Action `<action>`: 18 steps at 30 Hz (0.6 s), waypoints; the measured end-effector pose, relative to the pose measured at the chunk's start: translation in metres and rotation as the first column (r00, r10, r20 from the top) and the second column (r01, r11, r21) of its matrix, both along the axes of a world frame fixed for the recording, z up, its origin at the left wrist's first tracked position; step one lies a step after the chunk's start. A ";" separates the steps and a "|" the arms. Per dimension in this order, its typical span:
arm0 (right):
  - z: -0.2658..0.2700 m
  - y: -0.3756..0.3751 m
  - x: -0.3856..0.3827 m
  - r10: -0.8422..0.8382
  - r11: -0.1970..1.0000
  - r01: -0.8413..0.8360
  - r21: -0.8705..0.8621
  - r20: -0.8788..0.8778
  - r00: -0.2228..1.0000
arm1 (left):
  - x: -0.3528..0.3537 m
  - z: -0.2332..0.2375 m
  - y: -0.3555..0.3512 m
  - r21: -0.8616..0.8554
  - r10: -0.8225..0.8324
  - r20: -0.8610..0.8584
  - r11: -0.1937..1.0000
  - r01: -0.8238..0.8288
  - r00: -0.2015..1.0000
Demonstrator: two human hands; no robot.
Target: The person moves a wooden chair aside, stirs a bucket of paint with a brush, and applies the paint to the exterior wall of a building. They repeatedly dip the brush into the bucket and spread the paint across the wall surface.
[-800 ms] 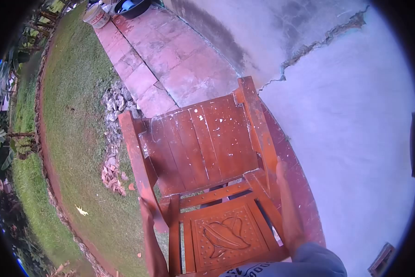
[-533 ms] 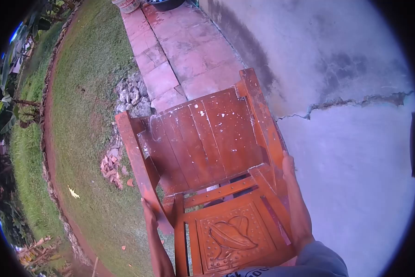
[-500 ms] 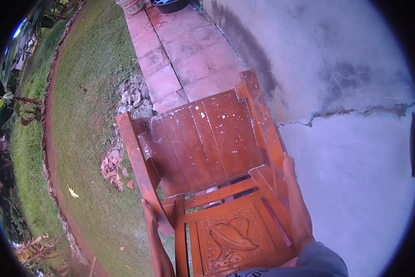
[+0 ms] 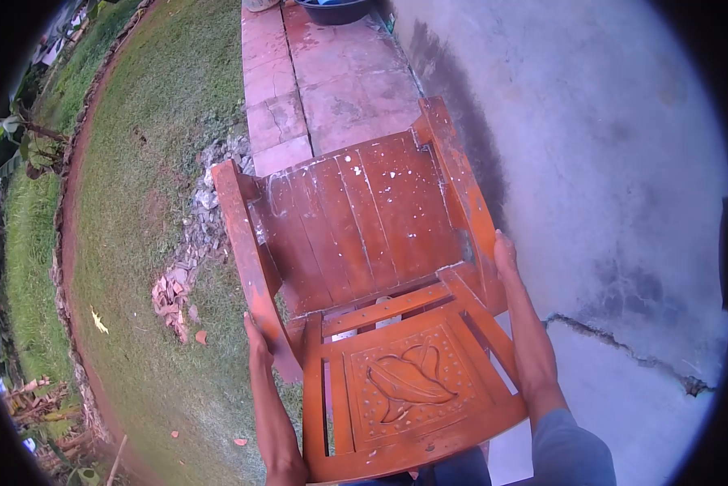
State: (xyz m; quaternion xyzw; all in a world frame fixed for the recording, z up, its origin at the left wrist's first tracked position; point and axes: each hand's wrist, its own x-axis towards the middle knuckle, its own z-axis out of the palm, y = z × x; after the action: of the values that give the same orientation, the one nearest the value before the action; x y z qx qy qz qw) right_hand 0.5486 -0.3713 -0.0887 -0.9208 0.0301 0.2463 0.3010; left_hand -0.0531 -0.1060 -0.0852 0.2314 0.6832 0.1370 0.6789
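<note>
A reddish-brown wooden chair [image 4: 364,227] with a carved leaf panel on its back is held in front of the body, its seat speckled with white spots. My left hand [image 4: 258,336] grips the lower end of the left armrest from outside, fingers mostly hidden beneath it. On the other side my right hand [image 4: 505,253] is closed round the right armrest, its thumb side showing along the outer edge.
A tiled walkway [image 4: 340,73] runs ahead, with a dark basin [image 4: 336,11] and a pale bucket [image 4: 260,4] at its far end. A cracked concrete wall [image 4: 607,162] stands right. Grass [image 4: 153,162], rubble [image 4: 206,202] and broken brick pieces [image 4: 170,296] lie left.
The view has shifted, so the basin and walkway appear further right and the wall crack lower. The chair appears slightly higher, with more of its carved panel showing. Both hands keep hold of it.
</note>
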 end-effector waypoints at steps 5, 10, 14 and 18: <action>0.003 0.009 -0.012 -0.028 0.983 0.045 0.179 -0.097 0.995 | 0.016 0.032 0.031 0.042 -0.050 -0.026 0.998 0.051 0.998; 0.010 0.010 -0.007 -0.007 0.996 0.011 0.092 -0.035 0.999 | 0.020 0.031 0.031 0.024 -0.082 -0.044 0.996 0.083 0.996; 0.049 0.037 -0.009 0.008 1.000 -0.008 -0.003 -0.035 0.999 | 0.018 0.044 0.043 -0.030 -0.183 -0.076 0.983 0.181 0.980; 0.074 0.049 -0.008 0.093 0.985 -0.097 -0.145 -0.034 0.995 | -0.010 -0.003 0.065 0.058 -0.240 -0.076 0.968 0.244 0.968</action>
State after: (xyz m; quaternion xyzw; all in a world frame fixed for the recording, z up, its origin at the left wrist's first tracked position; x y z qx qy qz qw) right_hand 0.5403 -0.3220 -0.0143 -0.9374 0.0084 0.2700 0.2200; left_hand -0.0633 -0.0409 -0.0881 0.3402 0.6677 0.0680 0.6587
